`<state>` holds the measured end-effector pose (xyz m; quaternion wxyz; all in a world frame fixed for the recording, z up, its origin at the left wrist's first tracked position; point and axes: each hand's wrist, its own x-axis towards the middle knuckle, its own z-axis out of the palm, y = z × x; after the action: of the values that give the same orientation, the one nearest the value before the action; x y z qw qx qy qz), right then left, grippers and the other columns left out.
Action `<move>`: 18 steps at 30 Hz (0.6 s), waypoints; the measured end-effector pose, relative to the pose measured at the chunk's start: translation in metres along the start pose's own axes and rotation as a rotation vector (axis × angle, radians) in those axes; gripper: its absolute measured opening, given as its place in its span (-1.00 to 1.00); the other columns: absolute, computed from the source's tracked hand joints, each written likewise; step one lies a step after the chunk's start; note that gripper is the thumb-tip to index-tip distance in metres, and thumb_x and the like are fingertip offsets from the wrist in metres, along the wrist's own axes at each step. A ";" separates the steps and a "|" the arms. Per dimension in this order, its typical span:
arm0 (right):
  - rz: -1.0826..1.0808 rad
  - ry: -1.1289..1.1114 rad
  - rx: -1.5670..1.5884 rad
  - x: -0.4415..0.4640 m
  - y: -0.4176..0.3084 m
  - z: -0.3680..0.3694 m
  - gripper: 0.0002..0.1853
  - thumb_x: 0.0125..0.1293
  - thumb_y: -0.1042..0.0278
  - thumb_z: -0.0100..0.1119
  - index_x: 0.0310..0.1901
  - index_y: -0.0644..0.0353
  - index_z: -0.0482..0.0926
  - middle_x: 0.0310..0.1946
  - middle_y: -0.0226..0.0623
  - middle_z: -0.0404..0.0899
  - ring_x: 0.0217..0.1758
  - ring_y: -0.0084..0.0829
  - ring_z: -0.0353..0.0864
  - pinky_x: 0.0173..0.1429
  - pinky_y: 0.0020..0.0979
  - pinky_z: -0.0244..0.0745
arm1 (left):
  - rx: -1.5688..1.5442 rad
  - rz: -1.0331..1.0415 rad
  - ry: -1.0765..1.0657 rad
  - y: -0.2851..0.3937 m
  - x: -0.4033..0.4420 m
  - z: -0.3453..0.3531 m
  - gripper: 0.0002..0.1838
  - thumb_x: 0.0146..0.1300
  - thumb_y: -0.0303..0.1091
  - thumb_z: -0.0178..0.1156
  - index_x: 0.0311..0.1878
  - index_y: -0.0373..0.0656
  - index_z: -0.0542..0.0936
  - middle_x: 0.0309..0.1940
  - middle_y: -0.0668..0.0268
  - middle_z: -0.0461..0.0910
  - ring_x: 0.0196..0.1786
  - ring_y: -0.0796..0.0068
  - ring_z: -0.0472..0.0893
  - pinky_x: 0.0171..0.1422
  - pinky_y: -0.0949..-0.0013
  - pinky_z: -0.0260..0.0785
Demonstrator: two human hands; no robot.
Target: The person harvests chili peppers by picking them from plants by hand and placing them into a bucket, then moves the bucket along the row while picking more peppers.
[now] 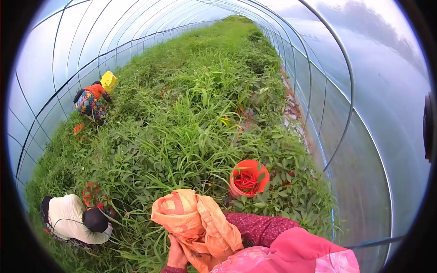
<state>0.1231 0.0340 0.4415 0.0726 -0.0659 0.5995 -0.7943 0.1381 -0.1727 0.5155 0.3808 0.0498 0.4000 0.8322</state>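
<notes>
A bunched orange woven sack [195, 223] is in front of my body at the bottom of the head view. My left hand [176, 254] is closed against its left side, the fingers partly hidden by the folds. My right arm, in a dotted magenta sleeve [261, 227], reaches behind the sack, which hides my right hand. Just beyond that arm, a red bucket [235, 187] stands tilted among the plants, holding many long red chili peppers [246, 183].
Dense green plants and tall grass [195, 127] fill the plastic tunnel. A person in white [70, 218] bends at lower left near a red container [92, 194]. Farther back, another person [93, 98] bends beside a yellow container [108, 81]. Metal hoops [348, 91] line the right wall.
</notes>
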 end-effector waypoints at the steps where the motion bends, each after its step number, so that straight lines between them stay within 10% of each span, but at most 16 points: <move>1: -0.032 0.021 -0.028 0.004 0.001 0.001 -0.60 0.25 0.32 0.07 0.12 0.21 0.48 0.12 -0.23 0.47 0.20 -0.41 0.40 0.30 -0.41 0.25 | 0.045 0.002 -0.040 0.002 -0.006 0.008 -0.23 0.36 0.27 -0.29 0.43 -0.09 0.02 0.39 0.20 0.16 0.38 0.15 0.23 0.44 0.11 0.10; 10: -0.327 0.130 -0.268 0.046 0.024 0.012 -0.55 0.26 0.28 0.03 0.18 0.18 0.44 0.20 -0.21 0.42 0.27 -0.39 0.35 0.35 -0.41 0.18 | -0.212 -0.060 0.024 -0.007 -0.007 0.028 -0.06 0.15 0.44 -0.09 0.44 0.02 0.00 0.41 0.26 0.11 0.41 0.17 0.16 0.39 -0.12 0.10; 18: 0.104 -0.132 0.126 0.041 -0.001 0.030 -0.45 0.27 0.26 -0.01 0.30 0.18 0.28 0.33 -0.17 0.24 0.37 -0.32 0.20 0.44 -0.36 0.03 | -0.195 0.136 0.379 -0.043 0.012 -0.060 -0.61 0.25 -0.32 0.02 0.14 -0.23 0.38 0.04 0.28 0.51 0.06 0.36 0.52 0.21 0.19 0.34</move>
<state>0.0883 -0.0024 0.4517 0.1572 -0.0824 0.5448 -0.8196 0.1326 -0.1855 0.4422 0.2447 -0.1175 0.3778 0.8852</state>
